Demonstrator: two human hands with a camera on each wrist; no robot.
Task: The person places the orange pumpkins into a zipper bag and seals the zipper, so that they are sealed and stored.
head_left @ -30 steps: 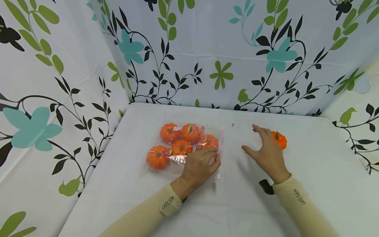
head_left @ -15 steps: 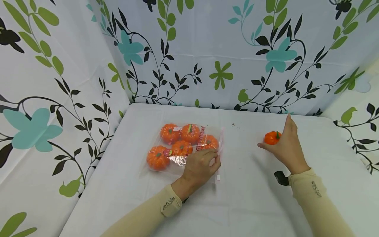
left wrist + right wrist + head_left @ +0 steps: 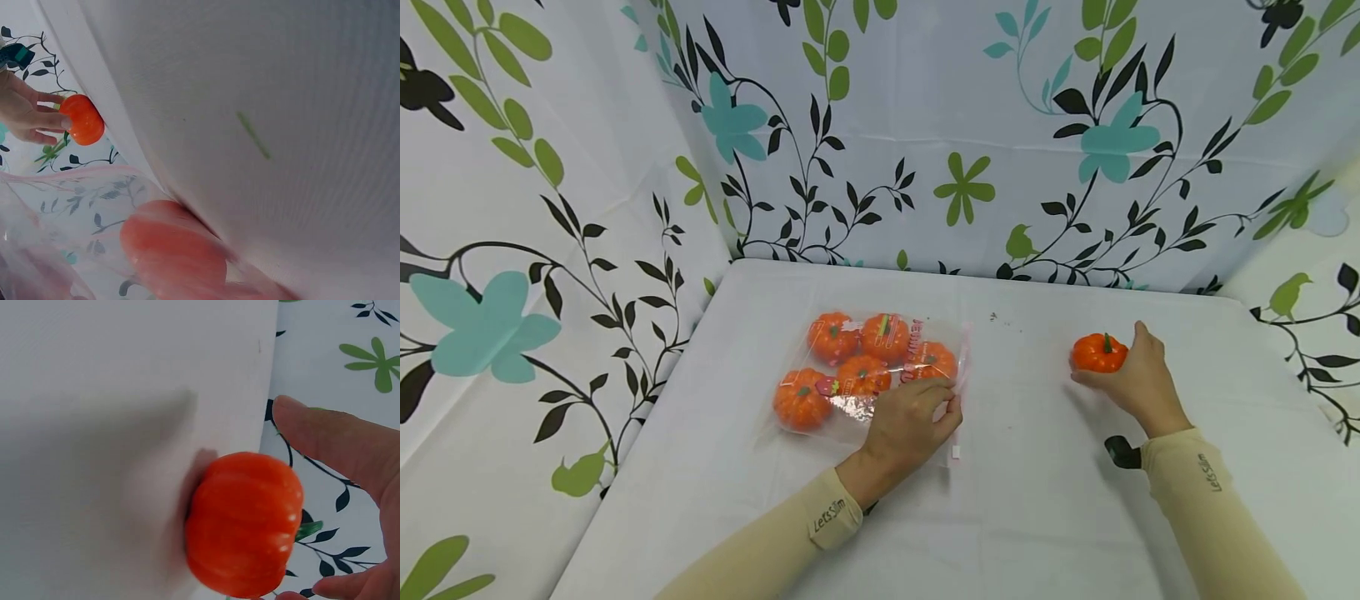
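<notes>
A clear zip bag (image 3: 857,407) with pink print lies left of centre on the table, with several small orange pumpkins (image 3: 802,400) inside. My left hand (image 3: 910,423) pinches the bag's right edge near its opening. To the right, a single orange pumpkin (image 3: 1099,353) with a green stem rests on the table. Around its right side, my right hand (image 3: 1138,385) is spread, thumb at the near side. In the right wrist view, a gap shows between the thumb (image 3: 337,440) and the pumpkin (image 3: 244,525); the other fingers are mostly cut off by the frame.
The white table (image 3: 1022,500) ends at a patterned curtain (image 3: 850,125) at the back, with more curtain at both sides. Small dark specks (image 3: 993,317) mark the table between the bag and the single pumpkin.
My right hand has moved right, past the single pumpkin, and then lowered around its right side. The left hand stays at the bag's edge.
</notes>
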